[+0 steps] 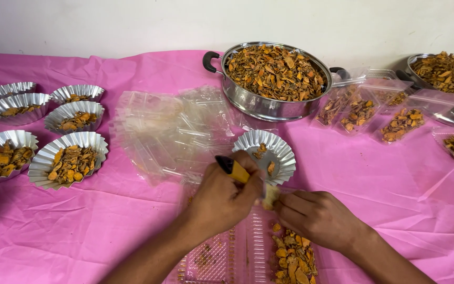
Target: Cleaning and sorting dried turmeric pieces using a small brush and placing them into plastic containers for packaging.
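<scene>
You are closing your left hand [222, 202] in a fist around a slim tool with a yellow handle and black end [232, 168], its working tip hidden behind your fingers. Your right hand [319, 215] is pinching a small pale piece [271, 195] between thumb and fingertips, just beside the tool, so the two hands are meeting almost knuckle to knuckle. Directly beneath them a clear plastic pouch [248, 252] is lying flat on the pink plastic table cover [106, 226], holding orange-brown dried slices [292, 257] at its right side. Just beyond your hands a fluted silver foil cup [277, 150] is sitting nearly bare, with only a few dried bits in it. A loose stack of empty clear pouches [169, 131] is spreading to its left. Farther left, six more fluted foil cups [72, 155] are standing in pairs, most of them carrying portions of the same dried slices. At the back, a round steel pan with black handles [269, 105] is heaped with dried slices, and filled clear pouches [369, 113] are lying to its right, near a second steel pan [445, 71] at the table's far right edge.
</scene>
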